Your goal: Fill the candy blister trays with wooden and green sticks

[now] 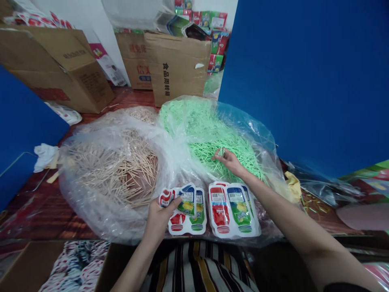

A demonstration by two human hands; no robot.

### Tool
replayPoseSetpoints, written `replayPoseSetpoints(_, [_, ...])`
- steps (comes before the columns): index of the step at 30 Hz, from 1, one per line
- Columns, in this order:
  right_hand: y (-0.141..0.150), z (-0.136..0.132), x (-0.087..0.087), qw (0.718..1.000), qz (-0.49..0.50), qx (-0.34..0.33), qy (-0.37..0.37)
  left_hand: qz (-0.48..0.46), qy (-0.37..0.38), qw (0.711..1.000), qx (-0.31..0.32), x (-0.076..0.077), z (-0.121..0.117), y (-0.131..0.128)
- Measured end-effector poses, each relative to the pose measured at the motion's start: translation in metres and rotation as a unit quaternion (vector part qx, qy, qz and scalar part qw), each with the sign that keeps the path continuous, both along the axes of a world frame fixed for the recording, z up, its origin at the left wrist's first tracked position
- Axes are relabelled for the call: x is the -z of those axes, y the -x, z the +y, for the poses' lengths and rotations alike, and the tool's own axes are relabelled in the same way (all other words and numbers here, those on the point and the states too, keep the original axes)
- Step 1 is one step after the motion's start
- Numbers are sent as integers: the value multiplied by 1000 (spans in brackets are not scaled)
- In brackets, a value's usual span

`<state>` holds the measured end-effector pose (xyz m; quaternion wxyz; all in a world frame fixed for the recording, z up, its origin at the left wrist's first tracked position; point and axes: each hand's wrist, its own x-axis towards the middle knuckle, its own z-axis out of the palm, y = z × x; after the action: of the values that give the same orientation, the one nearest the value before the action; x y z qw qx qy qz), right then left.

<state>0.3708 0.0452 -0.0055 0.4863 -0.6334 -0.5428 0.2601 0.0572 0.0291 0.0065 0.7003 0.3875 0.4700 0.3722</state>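
My left hand [162,213] is closed on flat bottle-shaped packets [187,206], printed in red and in green with lemons, fanned out at the table's front edge. More of these packets lie beneath them. To the right is a second stack of paired packets [231,209], red cola beside green Sprite, untouched by either hand. My right hand [230,161] is over a heap of thin green sticks [206,152] in an open clear plastic bag. Its fingertips are pinched around a few short pale-green sticks [221,151].
Left of the green heap, another clear bag holds beige sticks [133,170]. Cardboard boxes [179,67] stand at the back, one more box [75,73] at back left. Blue panels [306,81] flank the table. Below the front edge, a box [24,267] holds red, white and blue striped pieces.
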Motion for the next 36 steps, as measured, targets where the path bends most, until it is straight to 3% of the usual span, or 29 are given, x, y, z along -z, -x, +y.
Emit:
replayPoseSetpoints(6, [1, -1, -15, 999, -38, -7, -6, 4, -10, 1000, 2, 0, 0, 1])
replayPoseSetpoints(12, [-12, -1, -40, 987, -99, 109, -67, -2, -7, 1000, -3, 2, 0, 1])
replayPoseSetpoints(17, [-26, -7, -42, 951, -240, 171, 93, -11, -3, 1000, 0, 2, -1, -1])
replayPoseSetpoints(24, [-28, -14, -24, 904, -318, 146, 245, -7, 12, 1000, -9, -1, -1, -2])
replayPoseSetpoints(30, [-9, -5, -22, 876, -374, 79, 295, -3, 3, 1000, -5, 5, -2, 1])
replayPoseSetpoints(36, [4, 0, -27, 881, -365, 46, 297, 7, -5, 1000, -16, 8, -1, 2])
